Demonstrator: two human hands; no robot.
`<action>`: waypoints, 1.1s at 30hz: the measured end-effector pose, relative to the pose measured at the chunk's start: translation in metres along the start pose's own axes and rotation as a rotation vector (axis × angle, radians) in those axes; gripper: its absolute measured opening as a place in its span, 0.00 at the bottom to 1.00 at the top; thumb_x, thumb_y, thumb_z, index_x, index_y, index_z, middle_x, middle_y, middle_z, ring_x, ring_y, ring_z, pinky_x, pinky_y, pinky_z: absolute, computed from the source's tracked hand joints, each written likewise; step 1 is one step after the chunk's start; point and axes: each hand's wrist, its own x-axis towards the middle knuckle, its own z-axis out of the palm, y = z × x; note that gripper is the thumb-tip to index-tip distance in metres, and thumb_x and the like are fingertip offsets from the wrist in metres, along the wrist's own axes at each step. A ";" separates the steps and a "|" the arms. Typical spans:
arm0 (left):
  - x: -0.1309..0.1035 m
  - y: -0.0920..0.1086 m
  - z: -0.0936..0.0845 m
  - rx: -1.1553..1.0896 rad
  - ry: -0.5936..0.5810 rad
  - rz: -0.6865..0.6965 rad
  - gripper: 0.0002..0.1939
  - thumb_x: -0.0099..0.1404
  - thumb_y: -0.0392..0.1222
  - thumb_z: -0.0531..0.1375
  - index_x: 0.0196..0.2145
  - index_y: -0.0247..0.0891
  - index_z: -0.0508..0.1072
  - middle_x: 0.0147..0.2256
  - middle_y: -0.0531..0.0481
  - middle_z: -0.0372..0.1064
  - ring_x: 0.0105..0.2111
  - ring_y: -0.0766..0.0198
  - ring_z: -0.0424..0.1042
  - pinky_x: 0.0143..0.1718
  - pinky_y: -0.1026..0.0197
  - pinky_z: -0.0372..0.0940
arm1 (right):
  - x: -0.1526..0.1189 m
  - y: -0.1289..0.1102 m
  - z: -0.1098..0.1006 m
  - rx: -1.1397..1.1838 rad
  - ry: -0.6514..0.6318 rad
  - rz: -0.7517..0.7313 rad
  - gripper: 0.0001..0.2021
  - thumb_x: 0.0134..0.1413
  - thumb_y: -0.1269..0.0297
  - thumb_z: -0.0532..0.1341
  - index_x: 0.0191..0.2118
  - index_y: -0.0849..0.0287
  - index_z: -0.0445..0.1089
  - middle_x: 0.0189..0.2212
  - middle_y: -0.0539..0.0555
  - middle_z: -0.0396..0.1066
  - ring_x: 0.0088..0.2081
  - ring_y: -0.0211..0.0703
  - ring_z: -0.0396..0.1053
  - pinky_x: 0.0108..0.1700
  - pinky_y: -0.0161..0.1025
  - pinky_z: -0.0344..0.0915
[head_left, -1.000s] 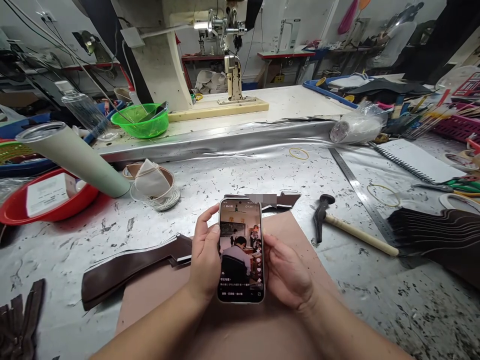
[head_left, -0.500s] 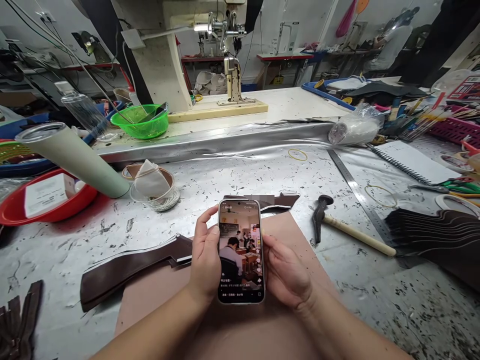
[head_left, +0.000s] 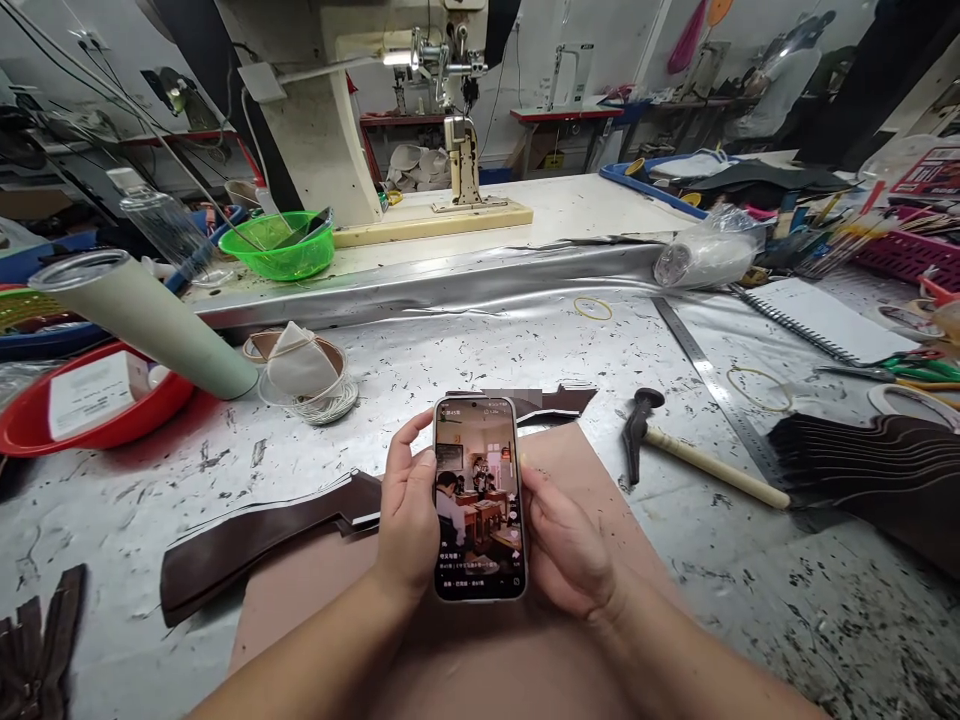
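One phone (head_left: 480,500) is between the person's two hands, its lit screen facing the person, in front of one pinkish-brown sheet (head_left: 480,670); whether its lower edge touches the sheet cannot be told. The left hand (head_left: 409,515) curls around the phone's left edge and has hold of it, thumb along the side. The right hand (head_left: 568,535) is loosely half-curled at the phone's right edge, its fingertips against or just behind the side; whether they grip cannot be told. Two dark brown flat bundles lie near the phone: a long bundle (head_left: 255,555) to its left and a partly hidden bundle (head_left: 562,402) just beyond it. To the phone's right are one hammer (head_left: 697,457), one steel ruler (head_left: 700,365) and, farther out, one fanned stack (head_left: 870,475) of brown pieces, too many to count. One spiral notebook (head_left: 832,318) lies beyond these. Left of and beyond the phone sit one red bowl (head_left: 154,422), one pale green tumbler (head_left: 161,325) and one bright green basket (head_left: 281,262). One sewing machine (head_left: 322,130) stands well beyond the phone.
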 end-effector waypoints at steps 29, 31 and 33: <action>0.001 -0.001 0.000 0.051 -0.021 -0.029 0.20 0.62 0.44 0.54 0.52 0.44 0.61 0.23 0.57 0.67 0.19 0.70 0.64 0.21 0.69 0.61 | -0.003 0.001 -0.003 -0.167 0.041 -0.061 0.17 0.37 0.71 0.61 0.39 0.61 0.72 0.33 0.52 0.75 0.37 0.44 0.69 0.43 0.40 0.62; 0.001 -0.001 0.000 0.046 -0.020 -0.030 0.19 0.62 0.44 0.54 0.52 0.44 0.62 0.21 0.59 0.65 0.18 0.70 0.63 0.20 0.70 0.60 | -0.003 0.000 -0.003 -0.190 0.039 -0.057 0.18 0.34 0.73 0.59 0.38 0.61 0.72 0.31 0.51 0.75 0.35 0.43 0.68 0.40 0.38 0.62; 0.001 -0.002 0.000 0.035 -0.019 -0.025 0.19 0.62 0.44 0.54 0.52 0.45 0.62 0.21 0.59 0.65 0.18 0.71 0.62 0.20 0.70 0.60 | -0.004 -0.001 -0.003 -0.199 0.024 -0.054 0.19 0.32 0.74 0.57 0.37 0.61 0.72 0.31 0.51 0.75 0.34 0.43 0.68 0.38 0.38 0.61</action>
